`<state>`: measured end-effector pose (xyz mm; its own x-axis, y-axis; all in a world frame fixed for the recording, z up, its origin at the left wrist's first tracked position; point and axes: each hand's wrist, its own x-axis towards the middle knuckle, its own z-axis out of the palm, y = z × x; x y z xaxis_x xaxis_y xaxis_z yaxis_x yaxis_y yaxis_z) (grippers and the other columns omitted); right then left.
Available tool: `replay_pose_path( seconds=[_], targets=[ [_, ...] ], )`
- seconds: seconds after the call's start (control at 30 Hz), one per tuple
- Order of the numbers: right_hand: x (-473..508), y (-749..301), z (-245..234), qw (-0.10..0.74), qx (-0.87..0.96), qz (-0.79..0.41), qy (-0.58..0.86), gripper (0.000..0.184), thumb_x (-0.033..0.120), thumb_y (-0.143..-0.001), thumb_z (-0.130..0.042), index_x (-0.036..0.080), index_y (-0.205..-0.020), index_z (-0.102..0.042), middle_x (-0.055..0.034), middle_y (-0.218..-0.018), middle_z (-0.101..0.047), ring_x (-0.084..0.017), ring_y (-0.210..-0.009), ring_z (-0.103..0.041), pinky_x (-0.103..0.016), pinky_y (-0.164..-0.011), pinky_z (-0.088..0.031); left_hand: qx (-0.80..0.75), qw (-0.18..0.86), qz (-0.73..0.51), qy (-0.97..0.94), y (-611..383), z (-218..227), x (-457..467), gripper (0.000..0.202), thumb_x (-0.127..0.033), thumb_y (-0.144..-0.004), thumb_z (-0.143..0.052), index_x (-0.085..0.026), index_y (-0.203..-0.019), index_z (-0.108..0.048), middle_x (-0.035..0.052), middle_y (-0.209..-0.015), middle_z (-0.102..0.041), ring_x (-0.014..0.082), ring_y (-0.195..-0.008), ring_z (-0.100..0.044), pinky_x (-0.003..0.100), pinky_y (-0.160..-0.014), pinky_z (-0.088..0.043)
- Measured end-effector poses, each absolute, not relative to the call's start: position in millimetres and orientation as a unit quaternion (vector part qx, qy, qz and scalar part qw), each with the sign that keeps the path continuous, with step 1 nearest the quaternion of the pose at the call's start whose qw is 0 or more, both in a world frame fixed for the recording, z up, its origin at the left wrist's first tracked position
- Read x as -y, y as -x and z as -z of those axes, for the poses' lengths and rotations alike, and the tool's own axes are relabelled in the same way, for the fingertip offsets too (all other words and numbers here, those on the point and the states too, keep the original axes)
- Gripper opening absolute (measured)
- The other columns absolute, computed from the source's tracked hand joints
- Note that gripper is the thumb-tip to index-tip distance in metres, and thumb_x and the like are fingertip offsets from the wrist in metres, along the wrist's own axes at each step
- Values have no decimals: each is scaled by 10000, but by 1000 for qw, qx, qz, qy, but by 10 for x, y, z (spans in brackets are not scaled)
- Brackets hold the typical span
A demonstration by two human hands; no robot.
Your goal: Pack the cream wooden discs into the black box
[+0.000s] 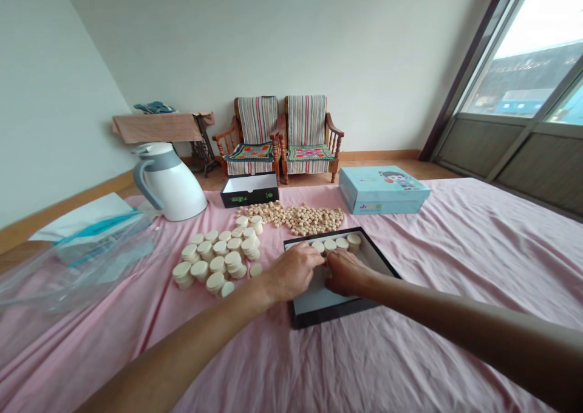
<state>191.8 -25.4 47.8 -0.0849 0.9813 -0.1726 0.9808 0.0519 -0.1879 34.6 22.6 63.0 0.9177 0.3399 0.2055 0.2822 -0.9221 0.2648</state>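
A shallow black box lid (334,310) with a pale inside lies in front of me. Along its far side stands a row of pale round discs (341,243), stacked up. My left hand (294,271) reaches over the lid's left rim, fingers bent and closed. Right beside it, my right hand (347,273) is curled inside the lid, close to the row. What the fingertips of both hands hold is hidden. To the left, many stacks of the same discs (218,264) stand on the pink cloth (255,352).
Behind the lid lies a heap of small wooden pieces (314,220). Further back are an open black box (249,189) and a light blue box (382,189). A white-grey jug (175,188) and a clear plastic bag (104,252) are on the left.
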Motion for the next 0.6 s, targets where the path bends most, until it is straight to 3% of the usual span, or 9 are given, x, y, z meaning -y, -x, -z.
replay_pose_path(
  seconds=[0.13,0.23,0.43,0.6],
  targets=[
    [261,-2068,-657,-8,746,-132,653,369,270,-680,-625,70,-989,-651,-196,-1031,-660,-293,-989,-600,-310,-787,-429,-147,105,-114,-977,-351,-628,-255,281,-21,-785,-420,-146,-859,-661,72,-859,-666,191,-861,-575,306,-806,-450],
    [282,-2241,-846,-28,764,-151,626,205,184,-739,-541,113,-839,-705,-134,-862,-705,-234,-820,-640,-278,-704,-424,-139,109,-120,-977,-342,-630,-283,329,-10,-775,-421,-156,-942,-665,69,-896,-670,184,-882,-585,300,-814,-452],
    [378,-2415,-884,-94,809,-252,523,403,-8,-710,-468,179,-932,-747,-68,-902,-726,-179,-829,-641,-234,-734,-419,-143,121,-146,-972,-299,-670,-332,424,8,-739,-412,-156,-1041,-662,79,-1023,-670,186,-947,-588,318,-873,-445],
    [375,-2415,-784,-63,808,-258,526,439,-39,-679,-479,201,-940,-738,-27,-905,-716,-147,-814,-628,-206,-756,-422,-118,108,-117,-980,-319,-678,-343,437,8,-742,-408,-162,-1050,-668,73,-1036,-680,189,-966,-577,317,-875,-440]
  ],
)
